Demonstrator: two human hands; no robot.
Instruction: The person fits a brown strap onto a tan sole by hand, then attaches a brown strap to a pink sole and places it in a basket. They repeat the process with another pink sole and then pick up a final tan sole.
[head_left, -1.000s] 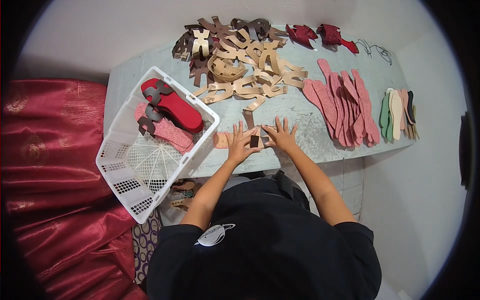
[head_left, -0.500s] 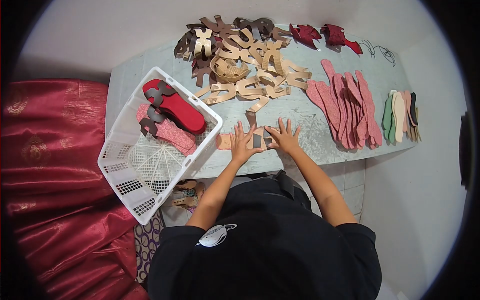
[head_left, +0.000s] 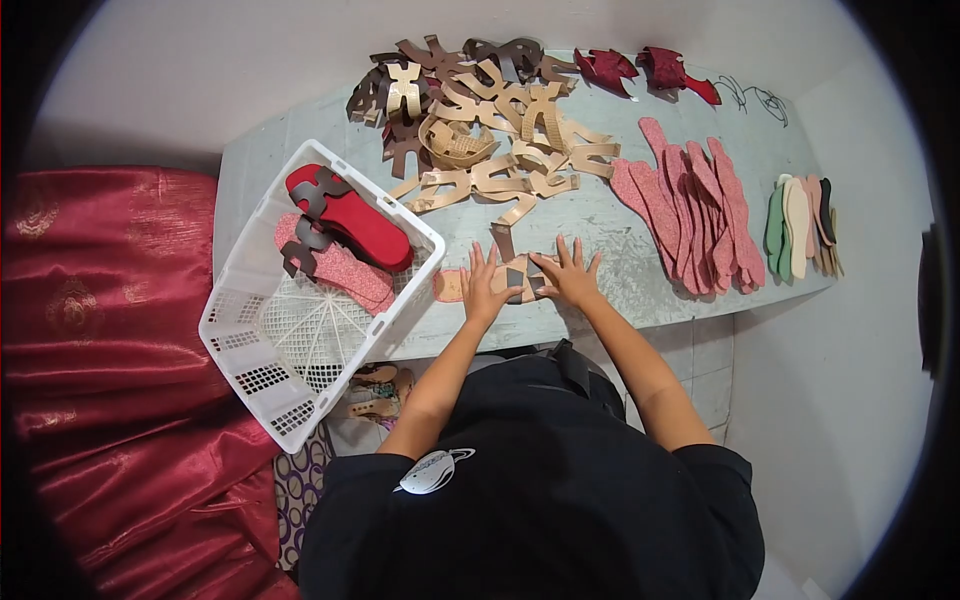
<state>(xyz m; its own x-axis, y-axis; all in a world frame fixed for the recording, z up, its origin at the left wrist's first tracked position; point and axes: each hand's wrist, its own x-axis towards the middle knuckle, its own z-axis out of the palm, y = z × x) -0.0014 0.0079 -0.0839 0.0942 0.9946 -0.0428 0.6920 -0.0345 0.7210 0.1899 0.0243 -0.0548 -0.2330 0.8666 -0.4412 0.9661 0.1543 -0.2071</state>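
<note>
On the table edge in front of the body lies a sole [head_left: 450, 286] with a dark and tan strap piece [head_left: 515, 281] on it. My left hand [head_left: 485, 290] rests on the sole and the strap's left side, fingers spread. My right hand [head_left: 571, 277] lies at the strap's right side with its fingers also apart. Both hands press flat; neither is closed round anything. Parts of the sole and strap are hidden under the hands. A brown strap end [head_left: 502, 240] sticks up between them.
A white basket [head_left: 421, 232] at the left holds red and pink soles with dark straps. Tan straps [head_left: 485, 180] and brown ones are heaped at the back. Pink soles [head_left: 690, 215] lie right, then coloured soles [head_left: 795, 225]. Dark red pieces [head_left: 675, 75] and black cord [head_left: 755, 100] are behind.
Both hands stay nearly where they were, still spread over the sole and strap. The whole view has shifted slightly.
</note>
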